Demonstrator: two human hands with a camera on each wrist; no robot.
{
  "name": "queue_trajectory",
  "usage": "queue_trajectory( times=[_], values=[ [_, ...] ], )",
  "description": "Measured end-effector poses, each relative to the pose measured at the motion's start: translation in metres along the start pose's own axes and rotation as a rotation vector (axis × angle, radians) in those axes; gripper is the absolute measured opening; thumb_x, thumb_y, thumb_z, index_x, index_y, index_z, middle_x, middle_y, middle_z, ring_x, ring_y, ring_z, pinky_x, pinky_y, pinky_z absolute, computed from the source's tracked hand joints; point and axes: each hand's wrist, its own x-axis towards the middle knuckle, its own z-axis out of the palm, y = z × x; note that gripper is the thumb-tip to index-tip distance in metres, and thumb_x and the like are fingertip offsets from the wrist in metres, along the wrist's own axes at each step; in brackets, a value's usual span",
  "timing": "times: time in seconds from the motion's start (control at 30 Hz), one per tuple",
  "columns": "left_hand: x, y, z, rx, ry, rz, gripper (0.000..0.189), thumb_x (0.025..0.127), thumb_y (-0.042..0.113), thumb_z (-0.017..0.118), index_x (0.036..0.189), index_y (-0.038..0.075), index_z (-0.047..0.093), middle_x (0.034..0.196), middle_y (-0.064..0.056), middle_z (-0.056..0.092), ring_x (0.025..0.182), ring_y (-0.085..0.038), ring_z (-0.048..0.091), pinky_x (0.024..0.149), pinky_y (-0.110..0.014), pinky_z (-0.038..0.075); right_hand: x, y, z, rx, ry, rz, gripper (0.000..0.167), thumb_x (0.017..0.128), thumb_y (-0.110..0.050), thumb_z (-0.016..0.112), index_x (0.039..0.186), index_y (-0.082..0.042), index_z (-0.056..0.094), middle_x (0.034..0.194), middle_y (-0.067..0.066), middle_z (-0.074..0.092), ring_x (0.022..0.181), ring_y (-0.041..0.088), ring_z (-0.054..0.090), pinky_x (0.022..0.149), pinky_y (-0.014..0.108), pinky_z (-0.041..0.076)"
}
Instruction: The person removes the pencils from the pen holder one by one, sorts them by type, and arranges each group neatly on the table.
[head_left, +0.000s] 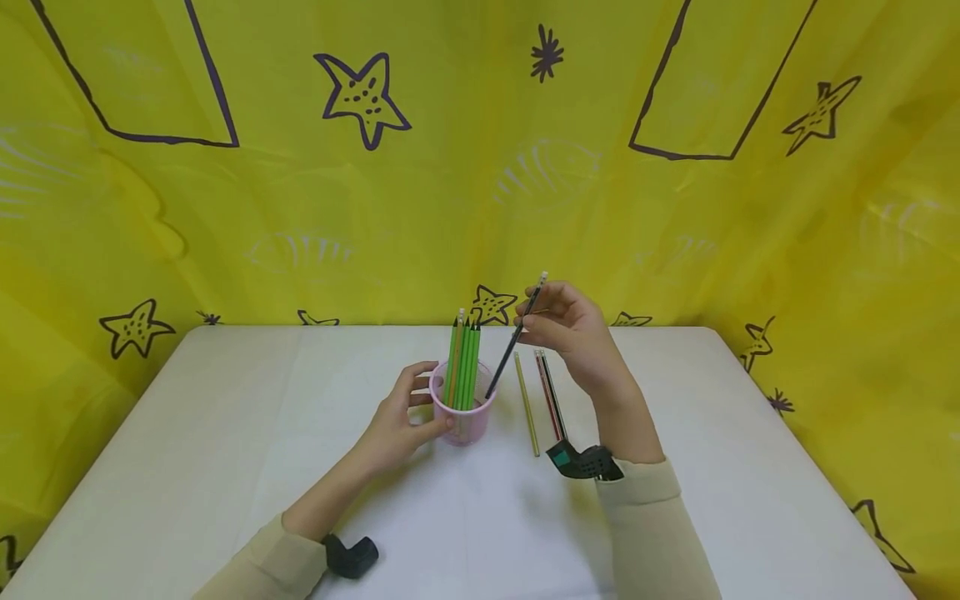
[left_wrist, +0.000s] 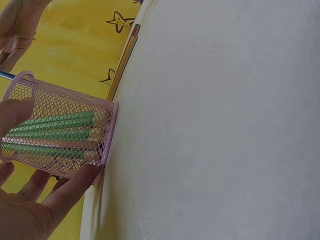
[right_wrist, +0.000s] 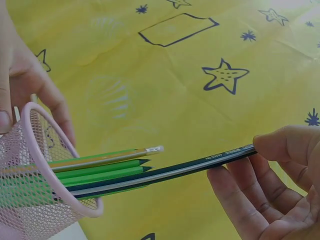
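A pink mesh pencil cup (head_left: 471, 429) stands upright on the table, gripped around its side by my left hand (head_left: 393, 427). Inside lean several green pencils (head_left: 467, 375) and one gold pencil (right_wrist: 115, 158) with a white eraser. My right hand (head_left: 572, 337) pinches a dark pencil (head_left: 513, 340) near its eraser end, above and right of the cup. This pencil slants down to the left, its lower end inside the cup's rim (right_wrist: 46, 165). In the left wrist view, green pencils (left_wrist: 65, 122) show through the mesh.
Right of the cup, a yellow pencil (head_left: 527, 404) lies on the white table (head_left: 225, 417). Beside it lie a red pencil (head_left: 549, 396) and a black pencil (head_left: 556, 396), side by side, partly hidden by the right wrist camera (head_left: 581, 460). A yellow patterned cloth (head_left: 442, 208) hangs behind.
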Motion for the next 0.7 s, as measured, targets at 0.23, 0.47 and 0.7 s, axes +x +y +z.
queue_trajectory(
  times=[0.23, 0.47, 0.7],
  values=[
    [0.000, 0.001, 0.000, 0.003, -0.001, -0.002, 0.079, 0.085, 0.011, 0.079, 0.149, 0.023, 0.033, 0.142, -0.014, 0.052, 0.125, -0.035, 0.057, 0.097, -0.051, 0.054, -0.002, -0.005, -0.006, 0.026, 0.015, -0.020, 0.029, 0.094, 0.004, 0.062, 0.121, -0.002, 0.054, 0.108, 0.008, 0.063, 0.099, 0.019, 0.067, 0.084, 0.039, 0.060],
    [0.000, 0.001, 0.000, 0.006, 0.001, -0.006, 0.079, 0.085, 0.011, 0.079, 0.149, 0.023, 0.034, 0.142, -0.014, 0.052, 0.125, -0.035, 0.057, 0.096, -0.050, 0.054, -0.004, -0.008, -0.010, 0.041, 0.037, -0.031, 0.031, 0.093, 0.006, 0.062, 0.121, -0.005, 0.056, 0.108, 0.008, 0.063, 0.095, 0.019, 0.068, 0.083, 0.037, 0.061],
    [0.000, 0.000, -0.001, 0.006, -0.002, -0.020, 0.080, 0.085, 0.013, 0.079, 0.150, 0.022, 0.033, 0.143, -0.014, 0.051, 0.126, -0.035, 0.056, 0.098, -0.052, 0.052, -0.005, -0.010, -0.016, 0.023, 0.061, -0.048, 0.029, 0.093, 0.005, 0.063, 0.120, -0.004, 0.055, 0.109, 0.008, 0.062, 0.099, 0.020, 0.066, 0.083, 0.037, 0.061]
  ],
)
